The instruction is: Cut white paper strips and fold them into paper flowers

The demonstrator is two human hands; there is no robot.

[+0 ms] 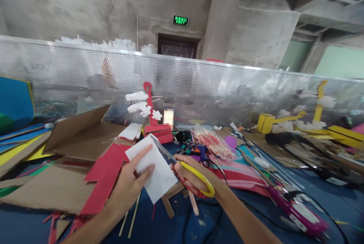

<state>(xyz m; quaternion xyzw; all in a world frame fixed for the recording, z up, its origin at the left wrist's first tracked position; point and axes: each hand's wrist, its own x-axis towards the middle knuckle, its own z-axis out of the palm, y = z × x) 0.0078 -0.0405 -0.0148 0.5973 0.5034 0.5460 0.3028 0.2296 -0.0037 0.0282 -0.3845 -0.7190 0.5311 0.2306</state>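
My left hand (129, 185) pinches a white square sheet of paper (153, 170), thumb on top and index finger stretched along its edge. My right hand (189, 173) grips yellow-handled scissors (196, 175), fingers through the loops. The scissor blades (160, 147) point up and to the left, lying along the paper's upper right edge. Both hands hover over a cluttered blue table. A red card model (155, 122) with white paper tufts stands just behind the paper.
Brown cardboard sheets (76, 137) and red card pieces (106, 175) lie to the left. A bag of wooden sticks (213, 143) lies to the right, with a purple glue gun (298, 215) and black cables. A perforated metal screen (199, 84) borders the table's far side. Yellow card models (284, 120) stand far right.
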